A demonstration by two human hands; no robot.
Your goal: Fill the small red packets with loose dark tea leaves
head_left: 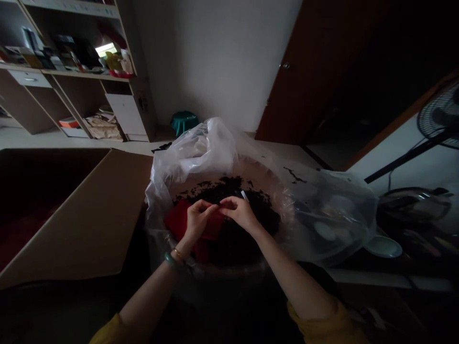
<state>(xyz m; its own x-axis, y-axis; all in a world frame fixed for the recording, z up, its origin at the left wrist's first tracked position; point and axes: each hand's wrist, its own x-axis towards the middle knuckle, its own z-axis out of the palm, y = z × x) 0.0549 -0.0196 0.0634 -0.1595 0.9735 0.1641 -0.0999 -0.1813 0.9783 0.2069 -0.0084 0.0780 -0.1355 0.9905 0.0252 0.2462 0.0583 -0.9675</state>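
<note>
Our left grip point(198, 220) and right grip point(239, 212) pinch something too thin to identify above a red sheet point(178, 220) inside a plastic bag point(190, 162) of dark leaves point(229, 188). Light and limp, the sheet looks best taken by its edge.

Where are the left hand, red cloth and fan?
left hand point(199, 220): head view, back of the hand
red cloth point(176, 220): head view, fold left of the hand
fan point(440, 113): head view, front grille

The white sliver point(244, 195) just beyond the right hand point(240, 213) is too small to tell what it is
</note>
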